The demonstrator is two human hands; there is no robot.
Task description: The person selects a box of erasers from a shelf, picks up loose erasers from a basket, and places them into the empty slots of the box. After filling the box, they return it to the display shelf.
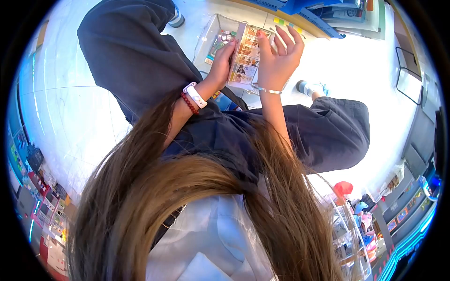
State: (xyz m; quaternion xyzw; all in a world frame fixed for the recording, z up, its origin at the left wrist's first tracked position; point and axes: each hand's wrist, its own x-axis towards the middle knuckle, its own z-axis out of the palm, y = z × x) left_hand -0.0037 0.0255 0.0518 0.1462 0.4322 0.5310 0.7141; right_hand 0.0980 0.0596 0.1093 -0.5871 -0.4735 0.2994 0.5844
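My left hand (pixel 222 64) grips the left edge of a flat, pale-edged card or booklet (pixel 245 61), its face covered with rows of small pictures. To its right, my right hand (pixel 280 58) has its fingers raised and apart, with the thumb at the card's upper right side. Behind the card stands a clear plastic bin (pixel 204 38) on the floor, with small colourful packages (pixel 219 43) inside. Part of the bin is hidden by the card and my hands.
My bent legs in dark trousers (pixel 140 51) frame the bin on the pale floor (pixel 61 107). A shelf with blue folders (pixel 323 23) stands at the top right. Behind me at the lower right is a clear rack (pixel 344 229) with plush toys (pixel 368 234).
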